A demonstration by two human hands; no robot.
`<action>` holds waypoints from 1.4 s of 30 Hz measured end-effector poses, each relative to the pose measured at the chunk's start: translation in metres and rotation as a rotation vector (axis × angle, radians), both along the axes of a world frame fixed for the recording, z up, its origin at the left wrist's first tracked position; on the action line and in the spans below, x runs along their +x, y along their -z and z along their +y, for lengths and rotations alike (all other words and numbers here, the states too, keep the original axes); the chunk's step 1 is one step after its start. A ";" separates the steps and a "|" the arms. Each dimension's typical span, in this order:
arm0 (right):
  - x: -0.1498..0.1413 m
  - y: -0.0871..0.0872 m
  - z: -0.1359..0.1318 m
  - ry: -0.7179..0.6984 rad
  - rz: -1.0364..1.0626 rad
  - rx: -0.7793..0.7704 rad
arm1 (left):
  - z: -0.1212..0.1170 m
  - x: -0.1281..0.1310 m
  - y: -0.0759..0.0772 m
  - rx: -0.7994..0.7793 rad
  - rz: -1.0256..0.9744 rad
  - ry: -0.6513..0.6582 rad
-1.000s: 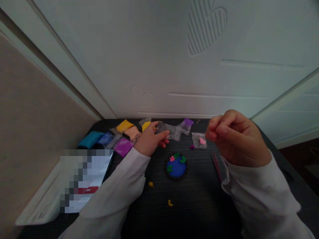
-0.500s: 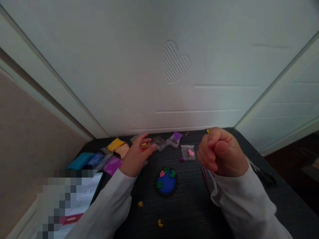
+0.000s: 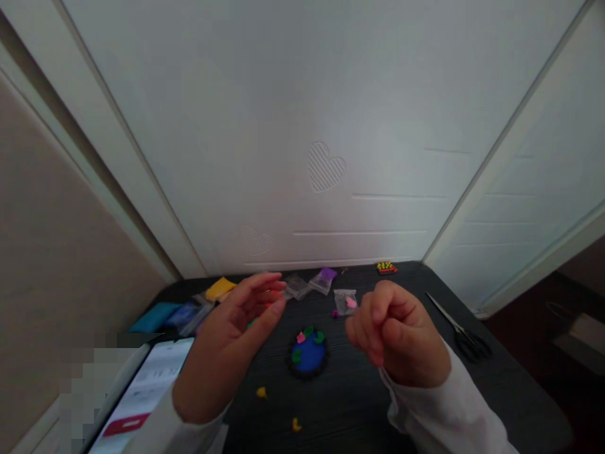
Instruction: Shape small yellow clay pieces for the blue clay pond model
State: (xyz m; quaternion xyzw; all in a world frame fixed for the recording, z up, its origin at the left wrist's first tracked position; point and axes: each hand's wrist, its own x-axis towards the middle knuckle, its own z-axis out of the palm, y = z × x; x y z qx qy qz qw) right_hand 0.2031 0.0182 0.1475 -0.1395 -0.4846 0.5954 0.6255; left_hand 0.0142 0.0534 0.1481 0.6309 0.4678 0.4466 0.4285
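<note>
On the desk (image 3: 368, 416), the blue pond (image 3: 311, 358) carries three green pads (image 3: 319, 338) and one pink flower (image 3: 301, 338) near its edge, presumably leaving its middle bare. Left of it, the left hand (image 3: 229, 353) spreads loosely, seemingly empty; right of it, the right hand (image 3: 401, 334) curls, any contents hidden. Two yellow pieces (image 3: 261, 393) lie nearer.
</note>
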 end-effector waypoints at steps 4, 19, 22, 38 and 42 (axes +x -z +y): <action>0.002 0.015 -0.021 0.071 -0.131 -0.019 | -0.023 -0.009 0.001 0.009 0.011 -0.005; -0.031 0.039 -0.047 0.084 -0.042 -0.031 | -0.084 0.002 0.009 0.345 0.118 0.104; -0.033 0.053 -0.048 0.076 -0.089 -0.099 | -0.084 0.007 0.015 0.446 0.104 0.155; -0.029 0.086 -0.030 0.865 -0.608 0.253 | -0.078 0.035 0.057 -0.498 -0.737 0.310; -0.026 0.089 -0.028 0.869 -0.655 0.198 | -0.074 0.031 0.058 -0.512 -0.713 0.324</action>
